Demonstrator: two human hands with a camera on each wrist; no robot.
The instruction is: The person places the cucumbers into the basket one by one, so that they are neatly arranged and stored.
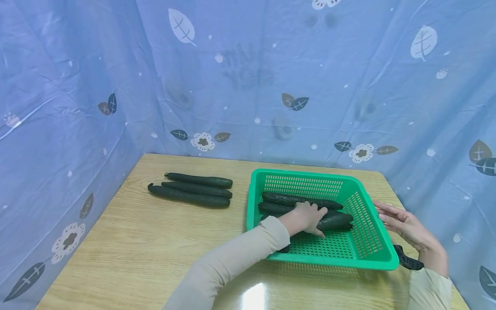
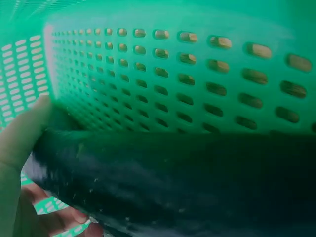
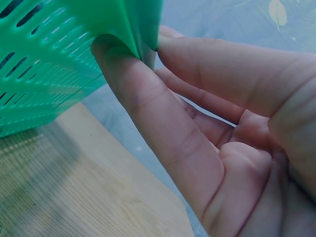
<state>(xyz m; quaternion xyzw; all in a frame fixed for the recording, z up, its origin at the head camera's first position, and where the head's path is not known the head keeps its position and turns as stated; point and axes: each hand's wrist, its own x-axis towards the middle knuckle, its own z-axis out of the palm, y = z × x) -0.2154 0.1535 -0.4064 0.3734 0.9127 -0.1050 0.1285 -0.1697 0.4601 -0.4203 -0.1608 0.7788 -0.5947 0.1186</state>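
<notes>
A green plastic basket (image 1: 333,261) with slotted walls stands on the right part of the table, several dark green cucumbers inside it. Within the basket, my left hand (image 1: 308,217) grips a cucumber (image 2: 163,177), thumb on one side and fingers curling under the other in the left wrist view. Another cucumber (image 1: 298,199) lies along the far wall, apart from the hand. The left forearm covers part of the near-left cucumbers. At the basket's right side, my right hand (image 1: 407,226) pinches the rim (image 3: 145,29) between thumb and finger.
Three cucumbers (image 1: 190,196) lie side by side on the left half of the wooden table (image 1: 128,254). A blue patterned curtain (image 1: 248,77) hangs behind the table and along both sides. A black strap (image 1: 407,258) sits at the right wrist.
</notes>
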